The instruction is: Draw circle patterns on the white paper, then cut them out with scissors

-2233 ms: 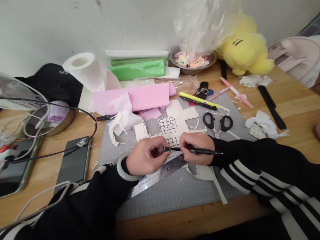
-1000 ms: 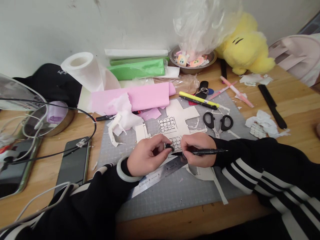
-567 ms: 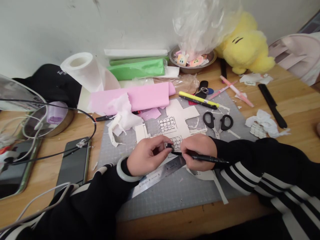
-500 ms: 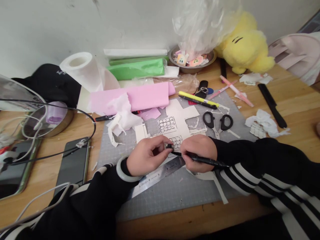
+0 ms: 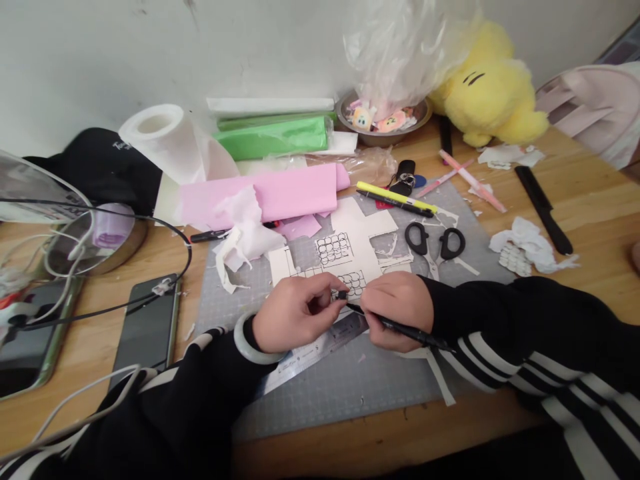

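Observation:
My left hand [image 5: 295, 313] is curled over the grey cutting mat [image 5: 350, 380], its thumb and fingers pinching a small black pen cap [image 5: 341, 294]. My right hand [image 5: 397, 308] grips a thin black pen [image 5: 405, 327] whose tip points left at the cap. Both hands rest above a metal ruler [image 5: 320, 347] and a white paper cut-out [image 5: 345, 257] drawn with rows of small rounded shapes. A pale bangle [image 5: 243, 340] circles my left wrist.
Black scissors [image 5: 434, 241], a yellow highlighter [image 5: 395, 197], pink paper [image 5: 280, 193], green paper [image 5: 273, 138], a tissue roll [image 5: 165, 140], a yellow plush toy [image 5: 490, 87], a metal bowl [image 5: 383, 120], a black comb [image 5: 543, 208] and a phone [image 5: 147, 327] crowd the wooden desk.
The cap has come off the pen: my left hand keeps the cap while my right hand has swung the pen's rear end down and to the right.

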Demonstrator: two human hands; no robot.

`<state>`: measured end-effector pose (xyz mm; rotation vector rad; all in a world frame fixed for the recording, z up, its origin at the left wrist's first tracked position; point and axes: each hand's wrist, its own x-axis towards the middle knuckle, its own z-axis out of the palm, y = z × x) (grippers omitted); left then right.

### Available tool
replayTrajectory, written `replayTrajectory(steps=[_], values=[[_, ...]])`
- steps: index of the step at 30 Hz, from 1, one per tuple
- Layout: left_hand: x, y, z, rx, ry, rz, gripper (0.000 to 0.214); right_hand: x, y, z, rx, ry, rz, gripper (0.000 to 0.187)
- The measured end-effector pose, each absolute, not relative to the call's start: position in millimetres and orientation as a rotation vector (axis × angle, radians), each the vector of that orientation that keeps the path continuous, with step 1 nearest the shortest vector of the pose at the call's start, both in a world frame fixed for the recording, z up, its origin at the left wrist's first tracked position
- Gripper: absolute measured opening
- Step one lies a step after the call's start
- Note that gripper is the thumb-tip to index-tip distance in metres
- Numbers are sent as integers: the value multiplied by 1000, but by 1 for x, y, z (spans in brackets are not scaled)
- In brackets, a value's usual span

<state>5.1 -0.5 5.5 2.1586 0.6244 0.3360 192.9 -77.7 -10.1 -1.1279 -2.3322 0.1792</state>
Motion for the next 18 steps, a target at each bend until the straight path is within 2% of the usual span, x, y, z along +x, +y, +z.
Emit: replayTrajectory(steps=[9,18], values=[[5,-1,5,2182,633,320,13,198,-72,-3,-1339,-2053,373,5],[5,-1,4,2152,639,316,13,200,-71,-5,-1256,-2147,465,6]])
